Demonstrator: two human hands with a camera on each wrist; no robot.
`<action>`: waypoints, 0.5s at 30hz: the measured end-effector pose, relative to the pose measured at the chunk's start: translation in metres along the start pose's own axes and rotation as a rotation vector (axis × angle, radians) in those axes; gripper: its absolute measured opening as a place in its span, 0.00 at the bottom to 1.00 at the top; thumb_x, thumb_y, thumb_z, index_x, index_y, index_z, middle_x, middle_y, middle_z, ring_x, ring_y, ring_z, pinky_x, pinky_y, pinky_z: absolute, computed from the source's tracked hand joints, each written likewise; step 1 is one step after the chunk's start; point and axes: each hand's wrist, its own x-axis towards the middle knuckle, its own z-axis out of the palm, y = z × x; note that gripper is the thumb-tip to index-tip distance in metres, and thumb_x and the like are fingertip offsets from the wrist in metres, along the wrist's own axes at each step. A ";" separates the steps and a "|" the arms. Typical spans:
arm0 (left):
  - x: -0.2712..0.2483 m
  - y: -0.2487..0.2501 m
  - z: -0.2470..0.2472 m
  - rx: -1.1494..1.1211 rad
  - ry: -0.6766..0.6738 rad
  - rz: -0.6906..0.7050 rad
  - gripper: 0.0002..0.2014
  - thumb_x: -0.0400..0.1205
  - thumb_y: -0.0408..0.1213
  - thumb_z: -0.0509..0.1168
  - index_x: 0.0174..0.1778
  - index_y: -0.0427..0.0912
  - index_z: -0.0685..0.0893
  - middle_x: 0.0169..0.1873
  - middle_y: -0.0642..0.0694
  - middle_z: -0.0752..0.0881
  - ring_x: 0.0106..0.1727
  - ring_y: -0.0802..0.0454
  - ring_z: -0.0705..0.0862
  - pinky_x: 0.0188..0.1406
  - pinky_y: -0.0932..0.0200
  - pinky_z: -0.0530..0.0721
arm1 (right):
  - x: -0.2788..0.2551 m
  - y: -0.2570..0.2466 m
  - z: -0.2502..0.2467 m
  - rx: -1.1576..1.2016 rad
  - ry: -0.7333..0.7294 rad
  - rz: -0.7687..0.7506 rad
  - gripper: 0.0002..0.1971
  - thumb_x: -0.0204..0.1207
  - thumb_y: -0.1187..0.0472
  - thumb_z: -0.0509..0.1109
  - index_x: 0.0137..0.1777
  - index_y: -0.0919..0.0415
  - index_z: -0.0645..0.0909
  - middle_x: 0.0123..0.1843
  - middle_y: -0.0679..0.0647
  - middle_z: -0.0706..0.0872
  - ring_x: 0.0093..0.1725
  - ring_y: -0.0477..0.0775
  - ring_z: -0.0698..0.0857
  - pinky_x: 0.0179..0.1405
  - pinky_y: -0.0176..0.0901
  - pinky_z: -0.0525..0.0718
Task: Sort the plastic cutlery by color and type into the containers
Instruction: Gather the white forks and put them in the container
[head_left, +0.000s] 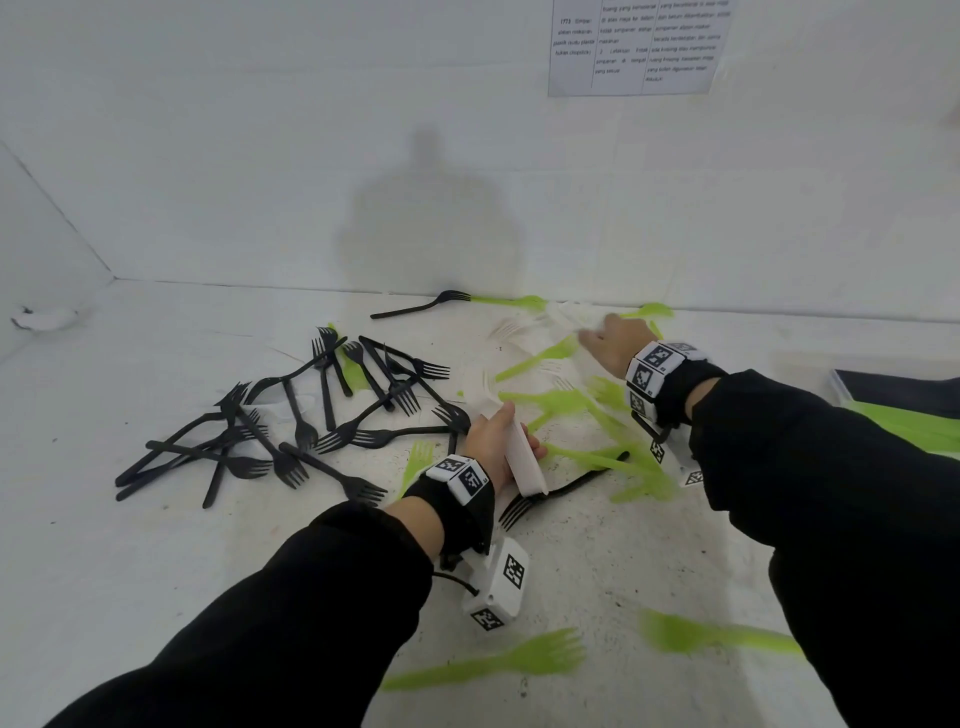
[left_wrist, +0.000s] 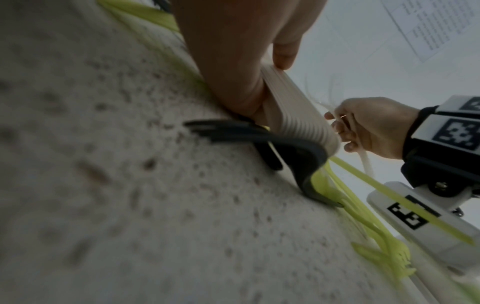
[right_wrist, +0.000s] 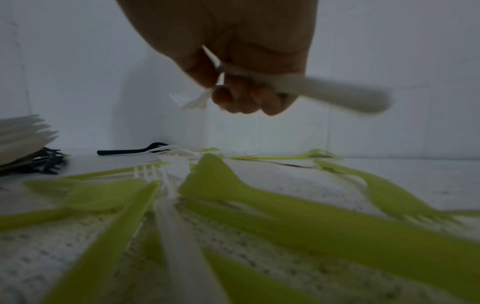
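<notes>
Left hand (head_left: 493, 441) gripped white fork stack (head_left: 522, 460) beside black forks (head_left: 291, 415); right hand (head_left: 615, 345) clutched white fork (right_wrist: 337, 94). Risk: overfull stack slipping, scattering back among green forks (head_left: 597, 415).

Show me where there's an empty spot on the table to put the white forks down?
Bare table lies in front of the black forks beside the left sleeve, and behind them toward the wall. It is crowded between the left hand and right hand, where green forks overlap.

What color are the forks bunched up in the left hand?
White. The stack of forks in the left hand shows best in the head view.
</notes>
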 end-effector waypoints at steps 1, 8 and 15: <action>0.000 0.000 0.000 0.003 0.002 -0.002 0.09 0.86 0.36 0.59 0.52 0.34 0.69 0.28 0.41 0.72 0.13 0.52 0.77 0.17 0.60 0.83 | 0.001 0.000 0.002 -0.056 -0.083 -0.004 0.24 0.79 0.45 0.60 0.58 0.68 0.76 0.52 0.59 0.80 0.56 0.61 0.80 0.52 0.48 0.77; 0.002 0.001 -0.001 -0.002 0.012 -0.058 0.09 0.85 0.38 0.60 0.47 0.35 0.70 0.27 0.41 0.72 0.13 0.51 0.76 0.16 0.61 0.82 | -0.003 -0.001 0.015 -0.222 -0.244 -0.029 0.12 0.69 0.51 0.71 0.41 0.62 0.79 0.44 0.56 0.84 0.44 0.59 0.84 0.43 0.45 0.82; -0.003 0.004 0.000 0.015 -0.014 -0.103 0.12 0.82 0.41 0.63 0.38 0.37 0.72 0.26 0.44 0.71 0.20 0.51 0.73 0.18 0.64 0.76 | -0.005 0.002 0.002 -0.153 -0.207 0.001 0.20 0.75 0.50 0.68 0.58 0.66 0.82 0.58 0.60 0.84 0.59 0.62 0.82 0.58 0.48 0.79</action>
